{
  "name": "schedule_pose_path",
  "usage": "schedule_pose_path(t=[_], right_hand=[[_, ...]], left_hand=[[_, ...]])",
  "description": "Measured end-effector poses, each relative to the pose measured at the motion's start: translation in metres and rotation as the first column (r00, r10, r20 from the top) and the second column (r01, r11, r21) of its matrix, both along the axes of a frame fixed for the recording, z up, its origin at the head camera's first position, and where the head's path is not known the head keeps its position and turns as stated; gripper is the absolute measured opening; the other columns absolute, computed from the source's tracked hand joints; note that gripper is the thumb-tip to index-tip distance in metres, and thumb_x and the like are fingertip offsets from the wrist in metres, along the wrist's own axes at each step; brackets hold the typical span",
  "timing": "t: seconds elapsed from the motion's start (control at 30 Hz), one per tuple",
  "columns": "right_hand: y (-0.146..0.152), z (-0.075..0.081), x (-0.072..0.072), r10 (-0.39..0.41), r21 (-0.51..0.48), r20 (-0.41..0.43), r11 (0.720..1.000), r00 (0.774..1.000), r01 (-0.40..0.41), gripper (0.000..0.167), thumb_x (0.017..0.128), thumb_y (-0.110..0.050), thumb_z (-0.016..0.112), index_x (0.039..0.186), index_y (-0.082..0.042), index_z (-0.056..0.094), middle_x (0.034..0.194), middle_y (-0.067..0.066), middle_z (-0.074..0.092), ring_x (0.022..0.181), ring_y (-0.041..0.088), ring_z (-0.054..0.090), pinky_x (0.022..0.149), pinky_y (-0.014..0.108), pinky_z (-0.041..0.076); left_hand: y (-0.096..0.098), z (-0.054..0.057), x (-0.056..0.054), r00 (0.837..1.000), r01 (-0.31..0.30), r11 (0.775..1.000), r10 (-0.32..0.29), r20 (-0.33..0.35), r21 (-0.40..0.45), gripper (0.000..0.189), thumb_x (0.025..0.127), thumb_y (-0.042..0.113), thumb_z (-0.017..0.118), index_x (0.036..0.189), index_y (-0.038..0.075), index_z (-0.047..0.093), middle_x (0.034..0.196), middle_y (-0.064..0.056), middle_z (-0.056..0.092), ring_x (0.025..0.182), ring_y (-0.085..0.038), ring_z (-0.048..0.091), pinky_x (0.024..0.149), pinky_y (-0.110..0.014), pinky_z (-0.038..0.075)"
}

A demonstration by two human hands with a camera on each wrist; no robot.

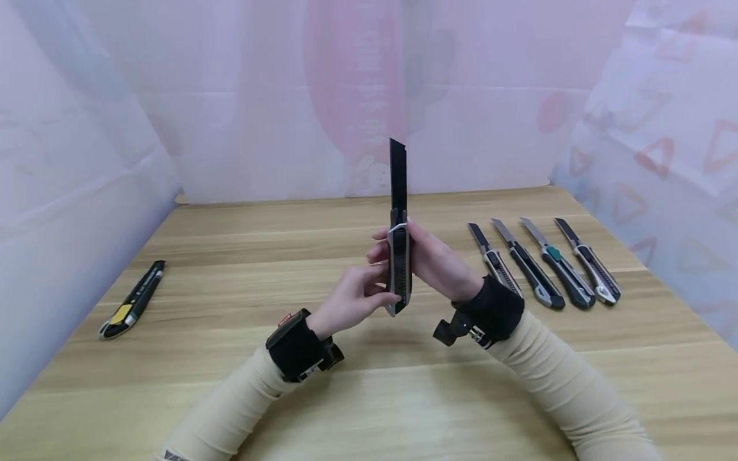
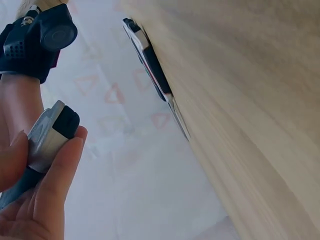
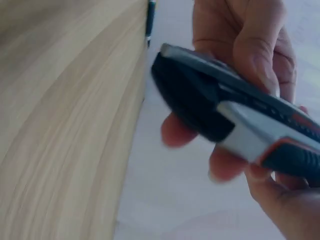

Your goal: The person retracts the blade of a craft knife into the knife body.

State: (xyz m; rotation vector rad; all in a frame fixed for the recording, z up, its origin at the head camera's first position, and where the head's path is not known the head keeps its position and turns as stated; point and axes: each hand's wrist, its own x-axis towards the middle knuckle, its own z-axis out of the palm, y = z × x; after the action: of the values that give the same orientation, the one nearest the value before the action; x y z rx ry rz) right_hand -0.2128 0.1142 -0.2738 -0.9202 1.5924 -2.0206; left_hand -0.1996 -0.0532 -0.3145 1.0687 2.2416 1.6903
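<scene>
The grey-and-black utility cutter with a long black blade [image 1: 399, 269] stands upright above the pale wood-grain table [image 1: 277, 250], blade extended upward. The left hand [image 1: 354, 298] is closed on the handle's lower end, pinching it between thumb and fingers. The right hand [image 1: 441, 262] grips the handle higher up, its fingers curled around the right side. To the right, four slim retractable cutters with extended blades [image 1: 567, 276] lie side by side. At far left lies a black-and-yellow cutter [image 1: 135, 298].
</scene>
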Motion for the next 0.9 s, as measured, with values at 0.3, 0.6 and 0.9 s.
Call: schedule_pose_path(t=[0.3, 0.6, 0.9], right_hand=[[-0.0063, -0.0063, 0.0087, -0.135, -0.024, 0.042, 0.990, 0.990, 0.136, 0.041, 0.094, -0.036, 0.025, 0.099, -0.002, 0.047, 0.071, 0.002, 0.046, 0.068, 0.014, 0.046, 0.071, 0.025, 0.040], [-0.0050, -0.0066, 0.0099, -0.096, -0.045, 0.032, 0.994, 0.995, 0.097, 0.022, 0.094, -0.024, 0.032, 0.093, -0.005, 0.042, 0.072, 0.001, 0.044, 0.069, 0.014, 0.043, 0.068, 0.023, 0.037], [-0.0040, -0.0087, 0.0102, -0.098, -0.076, 0.025, 0.992, 0.995, 0.100, 0.011, 0.092, -0.010, 0.036, 0.096, -0.002, 0.041, 0.076, 0.001, 0.046, 0.072, 0.013, 0.046, 0.076, 0.022, 0.039]], left_hand=[[0.0048, -0.0040, 0.0041, 1.000, 0.031, 0.999, -0.031, -0.001, 0.010, 0.034, 0.076, -0.005, 0.058, 0.110, -0.007, 0.051, 0.105, -0.021, 0.057, 0.083, -0.024, 0.063, 0.067, -0.025, 0.052], [0.0035, -0.0035, 0.0068, 0.999, 0.044, 0.999, -0.044, 0.018, -0.008, 0.036, 0.076, -0.005, 0.058, 0.112, -0.007, 0.049, 0.104, -0.021, 0.057, 0.085, -0.024, 0.062, 0.067, -0.025, 0.052], [0.0043, -0.0041, 0.0049, 1.000, 0.006, 0.999, -0.005, 0.017, -0.053, 0.032, 0.076, -0.004, 0.059, 0.107, -0.006, 0.053, 0.104, -0.019, 0.058, 0.088, -0.024, 0.062, 0.066, -0.023, 0.052]])
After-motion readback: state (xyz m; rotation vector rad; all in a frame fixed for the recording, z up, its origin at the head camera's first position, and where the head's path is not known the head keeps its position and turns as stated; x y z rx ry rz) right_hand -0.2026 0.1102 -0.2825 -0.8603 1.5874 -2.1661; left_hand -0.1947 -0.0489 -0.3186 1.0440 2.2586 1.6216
